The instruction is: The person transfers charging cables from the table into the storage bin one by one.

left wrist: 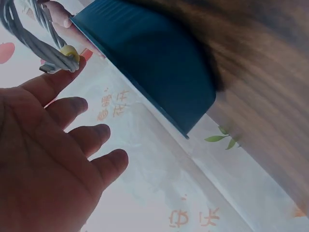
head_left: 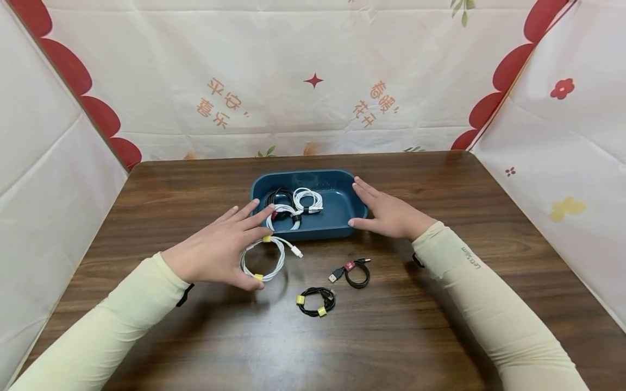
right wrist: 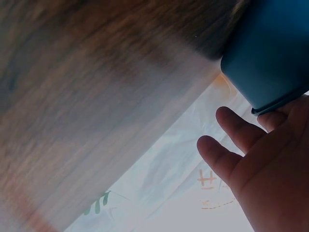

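My left hand [head_left: 217, 250] holds a coiled white charging cable [head_left: 282, 259] between thumb and index finger, in front of a blue bin [head_left: 318, 234]. The coil has yellow ties, and its white plug [head_left: 296, 251] sticks out to the right. In the left wrist view the index fingertip meets a yellow tie [left wrist: 70, 52], while the other fingers spread away. At the bin's right end my right hand [head_left: 391, 212] touches the rim, thumb and index finger stretched apart. Inside the bin's left half lie a black cable coil [head_left: 280, 194] and two white ones [head_left: 308, 200].
On the brown wooden table [head_left: 415, 326], nearer me, lie a short black USB cable [head_left: 359, 279] with a red tie and a black cable coil [head_left: 313, 313] with yellow ties. Printed white cloth [head_left: 293, 65] hangs behind the table and along both sides.
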Motion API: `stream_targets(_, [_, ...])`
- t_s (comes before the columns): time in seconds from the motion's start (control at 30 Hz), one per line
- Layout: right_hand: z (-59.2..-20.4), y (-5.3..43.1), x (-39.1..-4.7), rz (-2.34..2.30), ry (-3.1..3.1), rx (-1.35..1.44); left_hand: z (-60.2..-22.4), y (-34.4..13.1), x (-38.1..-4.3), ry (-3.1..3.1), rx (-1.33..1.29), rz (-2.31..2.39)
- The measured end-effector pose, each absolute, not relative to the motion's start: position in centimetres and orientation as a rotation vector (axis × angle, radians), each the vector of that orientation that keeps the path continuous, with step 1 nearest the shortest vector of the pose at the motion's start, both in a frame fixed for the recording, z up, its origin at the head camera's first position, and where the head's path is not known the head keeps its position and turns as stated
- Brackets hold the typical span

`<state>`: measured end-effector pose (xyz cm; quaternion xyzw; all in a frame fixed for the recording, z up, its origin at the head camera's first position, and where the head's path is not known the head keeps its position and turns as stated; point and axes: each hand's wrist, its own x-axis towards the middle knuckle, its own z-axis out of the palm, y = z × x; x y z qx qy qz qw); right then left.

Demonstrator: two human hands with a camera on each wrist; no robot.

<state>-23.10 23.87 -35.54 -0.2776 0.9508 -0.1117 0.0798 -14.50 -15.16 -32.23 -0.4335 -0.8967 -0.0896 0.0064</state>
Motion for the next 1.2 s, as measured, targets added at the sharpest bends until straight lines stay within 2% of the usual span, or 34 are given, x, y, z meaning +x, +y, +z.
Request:
stream_targets(0.53, [-35.5,24.0,-22.9,-0.338,2.841,-0.828,-29.5,-12.0,-17.0,-2.841,-1.427,-0.177])
stream_targets(1.2, [-35.8,24.3,-23.3,-0.354,2.818,-0.857,-27.5,-7.2,-21.1,-2.944,-1.368,-0.071])
